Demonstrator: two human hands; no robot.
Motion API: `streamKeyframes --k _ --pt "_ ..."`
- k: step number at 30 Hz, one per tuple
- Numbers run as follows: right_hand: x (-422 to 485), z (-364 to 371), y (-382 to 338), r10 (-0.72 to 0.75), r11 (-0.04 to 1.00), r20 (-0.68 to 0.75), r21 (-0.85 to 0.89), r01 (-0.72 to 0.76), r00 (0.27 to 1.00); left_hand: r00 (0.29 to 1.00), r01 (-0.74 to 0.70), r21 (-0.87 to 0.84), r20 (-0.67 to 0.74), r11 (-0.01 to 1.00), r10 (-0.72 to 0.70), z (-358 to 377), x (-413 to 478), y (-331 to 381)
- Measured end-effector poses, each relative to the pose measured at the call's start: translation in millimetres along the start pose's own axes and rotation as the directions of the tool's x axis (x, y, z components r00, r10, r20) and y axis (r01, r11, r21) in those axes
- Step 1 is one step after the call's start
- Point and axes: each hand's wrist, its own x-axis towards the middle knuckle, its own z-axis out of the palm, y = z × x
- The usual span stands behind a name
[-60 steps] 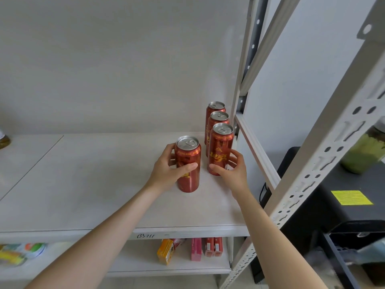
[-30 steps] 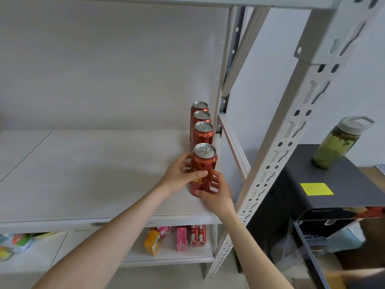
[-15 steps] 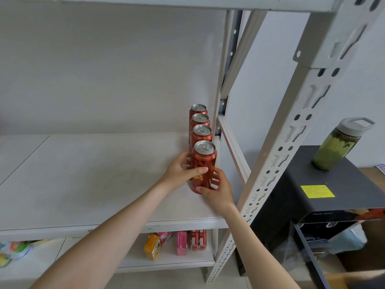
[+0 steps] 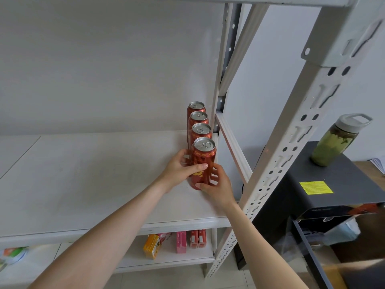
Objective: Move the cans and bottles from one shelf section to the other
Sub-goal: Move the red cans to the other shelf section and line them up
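Gripping the front red can [image 4: 205, 155] at frame centre, the left hand [image 4: 180, 171] and right hand [image 4: 219, 185] curl round it; it stands upright on the shelf [image 4: 93, 174], just before three more cans [image 4: 198, 119].

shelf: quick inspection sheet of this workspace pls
surface: white shelf, seam in the board at left.
job's things: front can upright; three more cans in a row behind it, by the right post.
clutter: small boxes on the lower shelf.
grippers: left hand and right hand both grip the front can.
cables: dark loop beside the black unit, maybe a cable.
surroundings: green bottle stands on the black unit; plain wall behind.
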Motion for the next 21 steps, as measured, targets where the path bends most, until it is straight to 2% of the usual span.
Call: streamKeyframes --k 5,8,11,13,15,17,21 --pt "-1.7 1.1 0.0 0.025 1.000 -0.028 -0.003 -0.025 0.999 0.999 0.010 0.005 0.035 1.000 -0.010 -3.0 -2.3 4.7" --pt "-5.2 4.2 -1.0 0.047 0.998 -0.095 -0.045 -0.052 0.994 0.996 0.023 0.022 0.084 0.999 -0.025 -10.4 -6.5 7.9" --pt "-12.1 6.6 -0.8 0.054 0.991 -0.171 -0.114 -0.075 0.984 0.995 -0.008 0.135 0.098 0.991 -0.005 -21.8 -13.1 9.7" --pt "-20.8 6.7 -0.9 0.055 0.979 -0.210 -0.183 -0.094 0.976 0.998 -0.054 0.250 0.031 0.967 0.048 -29.3 -18.0 9.3" --pt "-32.0 5.9 -0.9 0.035 0.963 -0.237 -0.251 -0.096 0.971 0.989 -0.100 0.419 -0.056 0.903 0.136 -37.2 -24.2 5.5" --pt "-44.4 6.0 -2.0 -0.021 0.929 -0.252 -0.363 -0.074 0.968 0.970 -0.121 0.594 -0.099 0.796 0.222 -45.4 -34.9 -0.3" --pt "-67.6 11.3 -9.5 -0.170 0.784 -0.235 -0.621 -0.013 0.957 0.930 -0.157 0.817 -0.067 0.555 0.362 -62.5 -66.6 -12.2"
